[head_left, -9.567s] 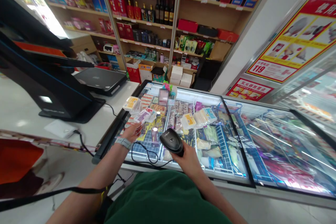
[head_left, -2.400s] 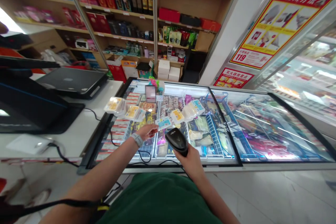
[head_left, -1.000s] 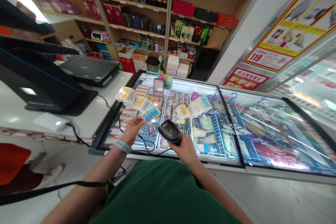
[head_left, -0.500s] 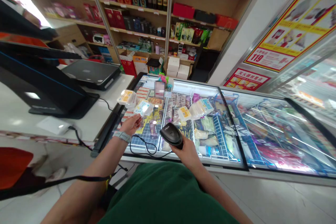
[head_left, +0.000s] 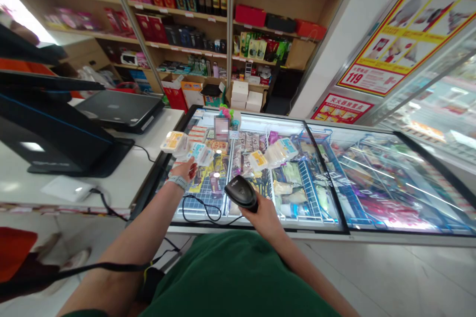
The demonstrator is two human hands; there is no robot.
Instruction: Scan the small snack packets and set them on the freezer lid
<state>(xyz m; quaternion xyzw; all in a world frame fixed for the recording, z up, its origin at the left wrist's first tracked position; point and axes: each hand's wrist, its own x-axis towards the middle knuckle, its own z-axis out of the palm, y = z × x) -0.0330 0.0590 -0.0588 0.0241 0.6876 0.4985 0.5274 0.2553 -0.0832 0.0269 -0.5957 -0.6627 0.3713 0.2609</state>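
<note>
A black barcode scanner [head_left: 240, 191] is gripped in my right hand [head_left: 265, 215], above the front part of the glass freezer top. My left hand [head_left: 185, 170], with a pale watch on its wrist, is at the near edge of a blue-labelled clear pack [head_left: 201, 152]; its fingertips touch or overlap the pack, and the grip is not clear. Just left of that pack lies a yellow-labelled pack [head_left: 174, 142]. Farther right on the glass are another yellow-labelled pack [head_left: 258, 160] and a row of clear packs with a blue label [head_left: 287, 147]. The scanner's cable curls on the glass.
At the left, a counter [head_left: 122, 178] bears a black monitor stand [head_left: 55, 133], a flat black device [head_left: 121, 109] and a white box [head_left: 67, 188]. Small colourful items [head_left: 226, 111] stand at the freezer's back edge. Shelves rise behind. A black strap crosses below my left forearm.
The blue-labelled pack near my left hand has shifted slightly left and now lies flatter beside the yellow-labelled one. The view has turned slightly. My right hand still holds the scanner.
</note>
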